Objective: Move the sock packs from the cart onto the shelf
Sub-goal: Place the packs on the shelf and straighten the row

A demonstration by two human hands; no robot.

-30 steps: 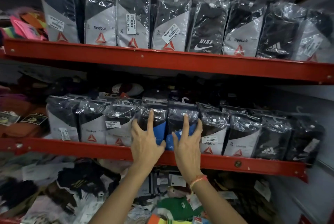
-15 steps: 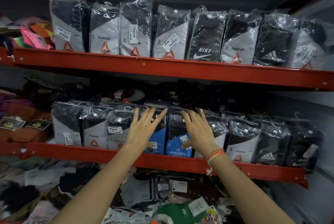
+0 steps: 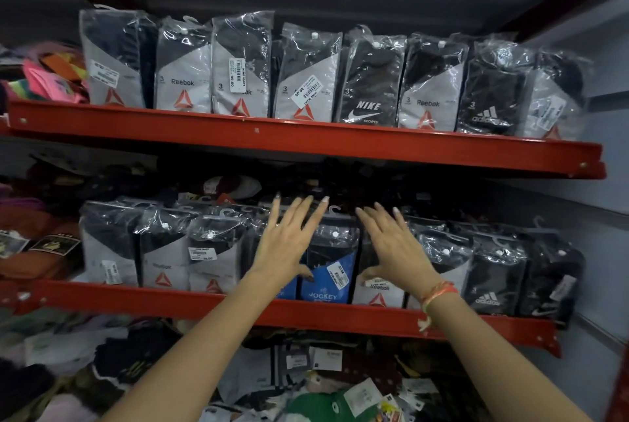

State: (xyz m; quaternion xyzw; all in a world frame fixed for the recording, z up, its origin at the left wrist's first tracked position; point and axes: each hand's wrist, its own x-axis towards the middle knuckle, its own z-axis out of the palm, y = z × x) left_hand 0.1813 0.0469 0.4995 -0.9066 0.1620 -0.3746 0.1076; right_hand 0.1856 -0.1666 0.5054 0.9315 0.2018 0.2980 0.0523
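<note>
Plastic-wrapped sock packs stand in a row on the middle red shelf [image 3: 279, 314]. A blue and black Jockey pack [image 3: 328, 280] stands in the middle of the row. My left hand [image 3: 286, 244] lies flat against the packs just left of it, fingers spread, thumb touching the blue pack. My right hand [image 3: 391, 248] lies flat on a grey Reebok pack [image 3: 377, 292] to its right, fingers spread. Neither hand grips anything. The cart is out of view.
A second row of sock packs [image 3: 306, 81] fills the upper red shelf [image 3: 306, 142]. Loose socks and tagged clothes [image 3: 306, 384] are piled below the middle shelf. Coloured garments [image 3: 44, 81] lie at the left. A pale wall [image 3: 606, 217] closes the right side.
Both hands have slid up the fronts of the packs and spread flatter. The camera has tilted up and moved closer to the shelves.
</note>
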